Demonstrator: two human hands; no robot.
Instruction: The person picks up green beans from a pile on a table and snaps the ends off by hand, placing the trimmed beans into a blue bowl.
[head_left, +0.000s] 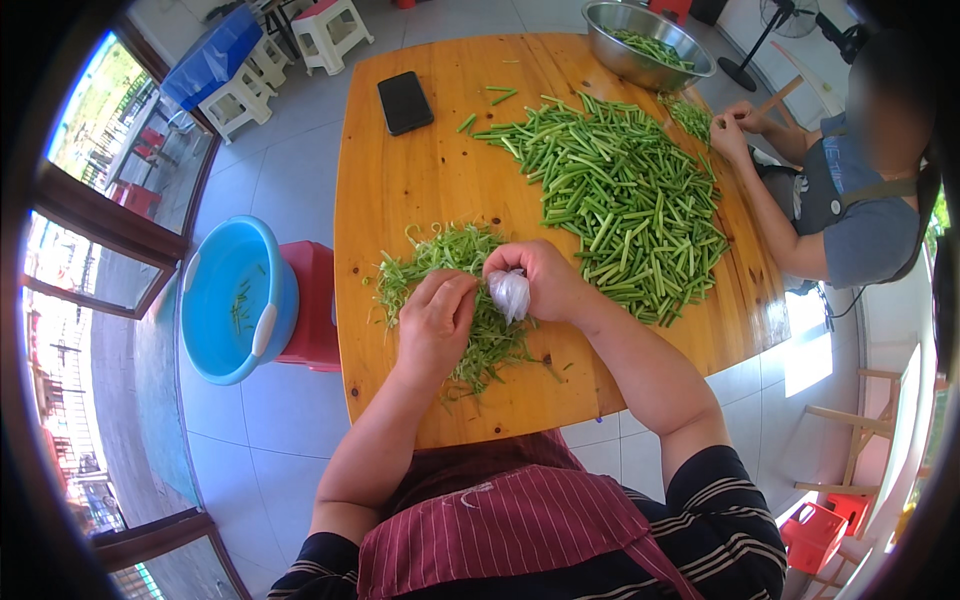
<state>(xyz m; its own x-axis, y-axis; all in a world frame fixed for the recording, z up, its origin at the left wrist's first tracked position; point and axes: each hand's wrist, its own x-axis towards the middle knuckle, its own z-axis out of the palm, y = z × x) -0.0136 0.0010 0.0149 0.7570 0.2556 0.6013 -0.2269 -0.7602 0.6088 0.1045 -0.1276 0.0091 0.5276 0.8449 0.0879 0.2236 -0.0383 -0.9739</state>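
Note:
A heap of thin, curled green peelings lies on the wooden table under and around both hands. My left hand is over its near left part, fingers bent and fingertips together; whether something thin is between them is hidden. Close beside it on the right, my right hand has curled fingers around a small crumpled clear plastic bag. Right of my right hand spreads a big pile of cut green stalks, perhaps garlic scapes.
A black smartphone lies on the wooden table. A steel basin with stalks stands at the far right corner. The co-worker's hands are at the right edge. A blue plastic tub rests left, by a red stool.

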